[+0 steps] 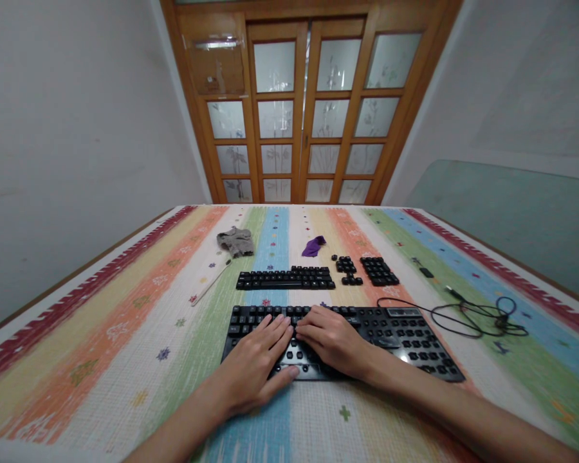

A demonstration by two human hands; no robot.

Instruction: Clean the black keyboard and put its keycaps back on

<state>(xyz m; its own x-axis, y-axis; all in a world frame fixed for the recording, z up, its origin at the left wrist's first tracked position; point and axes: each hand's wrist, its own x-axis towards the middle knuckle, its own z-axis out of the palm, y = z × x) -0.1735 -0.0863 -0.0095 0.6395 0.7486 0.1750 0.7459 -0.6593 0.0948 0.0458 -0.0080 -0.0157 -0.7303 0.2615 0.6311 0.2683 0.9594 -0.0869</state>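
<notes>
A black keyboard (398,339) lies in front of me, its top rows and left side fitted with keycaps, its number pad and lower middle showing bare key stems. My left hand (258,360) rests on its left half, fingers stretched out and thumb apart along the front edge. Close beside it, my right hand (330,337) is bent over the middle of the keyboard with the fingers pressed together at the upper key rows. Whatever the right fingertips pinch is hidden. Beyond the keyboard, loose black keycaps (285,278) lie in rows.
More keycaps (379,271) form a block at the right. A cable (456,318) coils right of the keyboard, near a small black stick (425,272). Farther back are a grey cloth (236,242) and a purple cloth (314,245). A toothbrush (211,283) lies at the left.
</notes>
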